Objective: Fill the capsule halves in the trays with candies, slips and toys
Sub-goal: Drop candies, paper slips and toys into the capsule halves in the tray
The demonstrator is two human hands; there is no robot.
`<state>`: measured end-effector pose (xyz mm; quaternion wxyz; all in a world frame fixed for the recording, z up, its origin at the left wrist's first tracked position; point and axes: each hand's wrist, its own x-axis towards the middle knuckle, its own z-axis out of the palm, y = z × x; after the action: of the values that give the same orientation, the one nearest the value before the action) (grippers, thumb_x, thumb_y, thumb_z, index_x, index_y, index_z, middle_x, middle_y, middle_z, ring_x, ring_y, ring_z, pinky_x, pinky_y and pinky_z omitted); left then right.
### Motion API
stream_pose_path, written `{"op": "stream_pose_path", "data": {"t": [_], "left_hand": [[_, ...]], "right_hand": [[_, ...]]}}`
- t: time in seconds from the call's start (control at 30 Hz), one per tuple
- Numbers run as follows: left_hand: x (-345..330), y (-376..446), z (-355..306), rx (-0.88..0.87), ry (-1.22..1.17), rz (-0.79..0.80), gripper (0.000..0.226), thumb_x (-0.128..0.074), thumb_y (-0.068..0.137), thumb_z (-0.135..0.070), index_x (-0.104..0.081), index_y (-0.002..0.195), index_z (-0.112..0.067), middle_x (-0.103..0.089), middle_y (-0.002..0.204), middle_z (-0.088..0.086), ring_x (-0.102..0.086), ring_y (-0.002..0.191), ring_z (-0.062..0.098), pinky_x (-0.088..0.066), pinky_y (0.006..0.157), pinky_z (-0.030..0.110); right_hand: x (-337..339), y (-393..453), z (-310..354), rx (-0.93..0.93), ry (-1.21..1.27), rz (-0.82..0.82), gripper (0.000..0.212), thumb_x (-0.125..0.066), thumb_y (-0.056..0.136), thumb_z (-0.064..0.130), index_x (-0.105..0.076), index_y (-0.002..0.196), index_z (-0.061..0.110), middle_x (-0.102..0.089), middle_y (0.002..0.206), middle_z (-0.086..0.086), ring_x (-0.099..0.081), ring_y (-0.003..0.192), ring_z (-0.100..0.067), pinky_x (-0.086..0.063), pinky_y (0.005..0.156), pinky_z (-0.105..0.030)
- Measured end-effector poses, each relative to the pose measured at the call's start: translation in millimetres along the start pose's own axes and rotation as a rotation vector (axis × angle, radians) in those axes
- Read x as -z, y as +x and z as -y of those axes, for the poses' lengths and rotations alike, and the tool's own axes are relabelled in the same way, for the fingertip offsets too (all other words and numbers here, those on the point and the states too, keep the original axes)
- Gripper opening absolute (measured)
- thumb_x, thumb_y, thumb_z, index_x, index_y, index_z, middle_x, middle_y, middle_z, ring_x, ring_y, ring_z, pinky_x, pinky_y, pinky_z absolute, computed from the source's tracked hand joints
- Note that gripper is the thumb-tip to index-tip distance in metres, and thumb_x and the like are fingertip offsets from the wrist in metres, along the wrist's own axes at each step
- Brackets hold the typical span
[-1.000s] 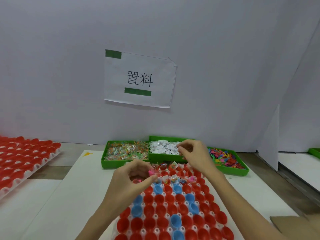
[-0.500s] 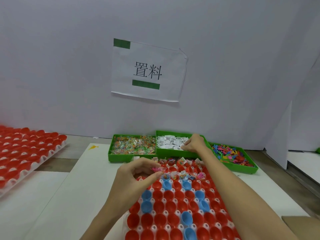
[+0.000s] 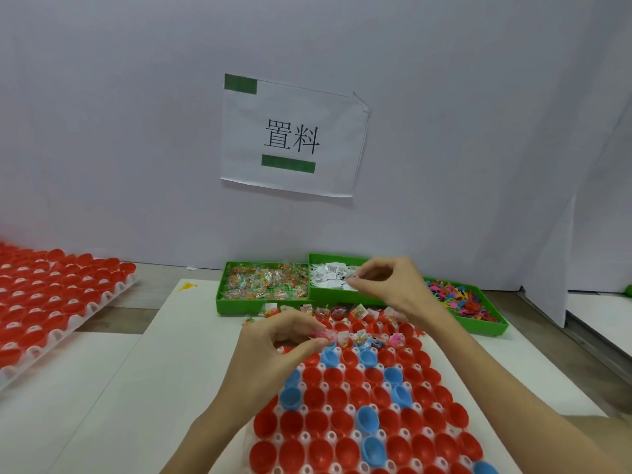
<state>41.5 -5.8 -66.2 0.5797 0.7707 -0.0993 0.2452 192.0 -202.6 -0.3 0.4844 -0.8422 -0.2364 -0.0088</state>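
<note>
Two bare forearms entering from the lower edge, each ending in a bare hand: left hand (image 3: pixel 273 340), right hand (image 3: pixel 393 285). No sleeves, gloves, rings, watch or bracelets anywhere on the visible stretch from forearm to fingertips. Fingernails short and unpainted where visible, on slim fingers (image 3: pixel 297 325); wrists and forearms slender and unmarked.

The left hand (image 3: pixel 273 347) pinches a pink toy (image 3: pixel 323 334) over the capsule tray (image 3: pixel 359 405). The right hand (image 3: pixel 390 285) pinches a slip (image 3: pixel 352 276) above the middle green bin (image 3: pixel 338 294).
</note>
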Motion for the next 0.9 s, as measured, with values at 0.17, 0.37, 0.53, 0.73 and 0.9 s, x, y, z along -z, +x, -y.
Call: {"op": "stream_pose_path", "data": {"t": [0.17, 0.37, 0.53, 0.73, 0.9], "left_hand": [[-4.6, -2.3, -4.5, -0.064, 0.040, 0.068, 0.016, -0.083, 0.081, -0.024, -0.080, 0.097, -0.025, -0.079, 0.093, -0.013, -0.076, 0.090, 0.011, -0.060, 0.082, 0.023], [-8.3, -4.7, -6.3, -0.067, 0.083, 0.089, 0.016, -0.084, 0.081, -0.023, -0.081, 0.097, -0.025, -0.079, 0.092, -0.011, -0.077, 0.089, 0.011, -0.062, 0.082, 0.027], [-14.1, -7.5, -7.8, -0.084, 0.125, 0.082, 0.031, -0.085, 0.079, -0.022, -0.075, 0.107, -0.028, -0.078, 0.089, -0.016, -0.076, 0.087, 0.004, -0.059, 0.082, 0.019], [-19.5, -9.8, -9.3, -0.061, 0.154, 0.073, 0.032, -0.086, 0.077, -0.026, -0.071, 0.105, -0.031, -0.078, 0.085, -0.016, -0.076, 0.082, 0.003, -0.058, 0.080, 0.016], [-18.7, -10.0, -12.1, 0.006, 0.091, 0.031, 0.029, -0.089, 0.074, -0.024, -0.072, 0.095, -0.033, -0.078, 0.082, -0.008, -0.077, 0.078, 0.009, -0.059, 0.075, 0.018]], "right_hand": [[-14.8, -66.7, 16.5, 0.044, 0.033, 0.211, 0.011, -0.085, 0.082, 0.021, -0.081, 0.092, 0.020, -0.080, 0.090, 0.007, -0.076, 0.087, -0.008, -0.059, 0.081, -0.019], [-24.8, -96.5, 7.4, 0.107, 0.027, 0.170, 0.015, -0.076, 0.091, 0.014, -0.082, 0.100, 0.025, -0.079, 0.092, 0.010, -0.075, 0.090, -0.005, -0.060, 0.086, -0.023], [-29.3, -109.1, 3.1, 0.134, -0.038, 0.083, 0.015, -0.073, 0.094, 0.016, -0.079, 0.101, 0.028, -0.075, 0.098, 0.013, -0.072, 0.093, -0.005, -0.059, 0.085, -0.026], [-37.9, -121.8, 2.3, 0.255, -0.180, -0.031, 0.013, -0.068, 0.094, 0.011, -0.075, 0.096, 0.022, -0.067, 0.092, 0.016, -0.065, 0.089, -0.002, -0.049, 0.074, -0.009], [-32.2, -118.8, 0.2, 0.201, 0.016, -0.072, 0.016, -0.070, 0.094, 0.014, -0.072, 0.089, 0.030, -0.072, 0.085, 0.014, -0.070, 0.083, -0.007, -0.051, 0.071, -0.013]]}}
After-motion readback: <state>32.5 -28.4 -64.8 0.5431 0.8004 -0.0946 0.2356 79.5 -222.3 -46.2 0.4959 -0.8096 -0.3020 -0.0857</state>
